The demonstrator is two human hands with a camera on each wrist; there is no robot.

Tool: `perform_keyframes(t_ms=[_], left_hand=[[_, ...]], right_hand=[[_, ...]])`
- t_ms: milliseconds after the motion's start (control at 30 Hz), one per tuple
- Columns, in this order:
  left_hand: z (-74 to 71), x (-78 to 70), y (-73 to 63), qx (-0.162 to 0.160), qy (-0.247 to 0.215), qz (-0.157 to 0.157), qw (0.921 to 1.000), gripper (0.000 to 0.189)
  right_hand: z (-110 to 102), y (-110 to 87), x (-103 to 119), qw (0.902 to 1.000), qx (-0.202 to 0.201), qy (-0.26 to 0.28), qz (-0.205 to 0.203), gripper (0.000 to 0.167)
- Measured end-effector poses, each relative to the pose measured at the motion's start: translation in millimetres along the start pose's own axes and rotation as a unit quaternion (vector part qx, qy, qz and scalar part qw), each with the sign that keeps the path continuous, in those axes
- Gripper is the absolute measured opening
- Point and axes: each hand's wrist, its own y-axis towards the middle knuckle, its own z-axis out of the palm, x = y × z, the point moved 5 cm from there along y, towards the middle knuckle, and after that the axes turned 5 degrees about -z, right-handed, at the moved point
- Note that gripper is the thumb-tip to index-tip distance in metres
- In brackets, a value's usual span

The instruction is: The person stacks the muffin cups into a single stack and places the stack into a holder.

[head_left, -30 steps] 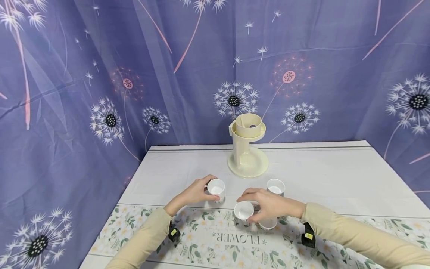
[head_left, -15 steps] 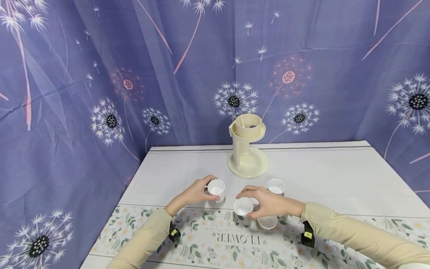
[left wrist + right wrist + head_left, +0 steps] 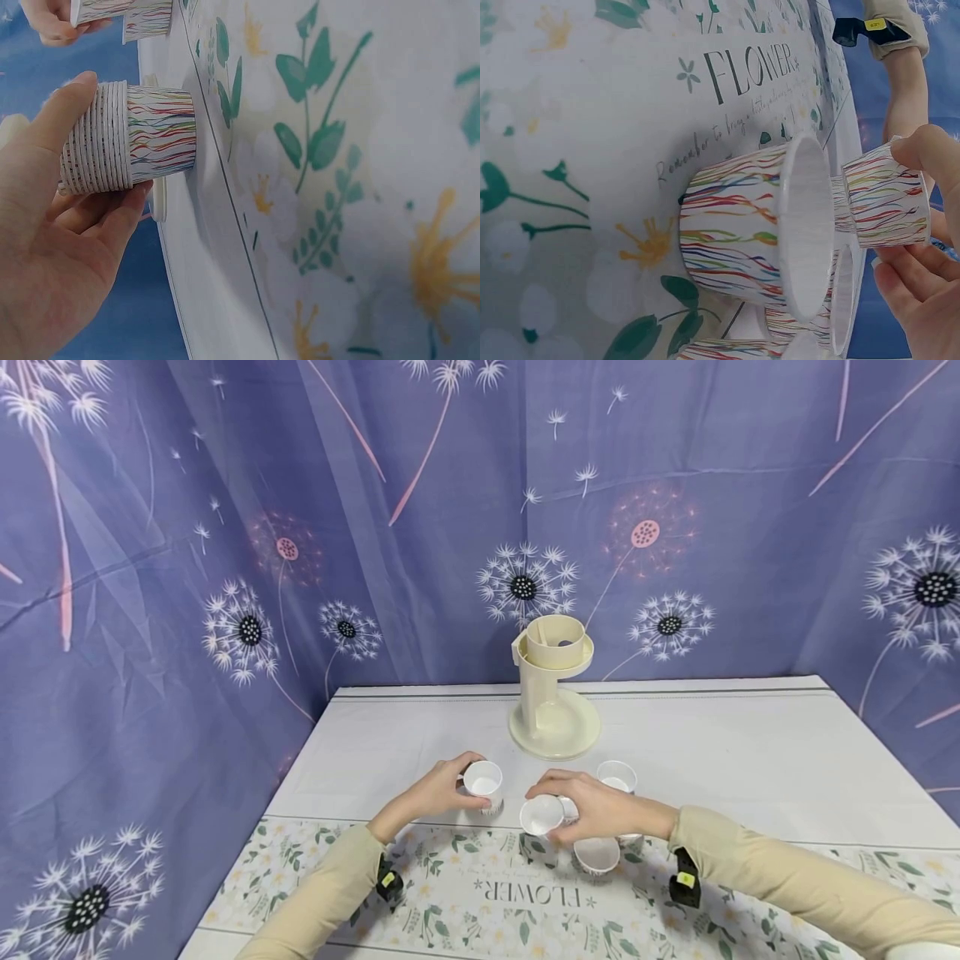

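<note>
Stacked white paper cups [image 3: 131, 139] stand upright on the white, flower-printed cloth surface [image 3: 360, 743], with the left hand [image 3: 438, 787] gripping them between curled thumb and fingers. The work looks midway: many cups are nested, while the single paper cup [image 3: 542, 816] is apart, tilted and pinched by the right hand [image 3: 591, 806] just beside the stack. A near loose cup [image 3: 597, 856] and a far loose cup [image 3: 617, 775] remain separate. Thin wavy multicoloured lines cover the walls; rims and insides are plain white.
</note>
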Motion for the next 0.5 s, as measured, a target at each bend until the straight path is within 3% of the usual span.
perform_keyframes(t_ms=[500], left_hand=[[0.8,2.1,0.0,-0.002,-0.002,-0.003,1.0000,0.062]], right_hand=[[-2.7,5.2,2.3,0.9998,-0.013,-0.012,0.004,0.049]])
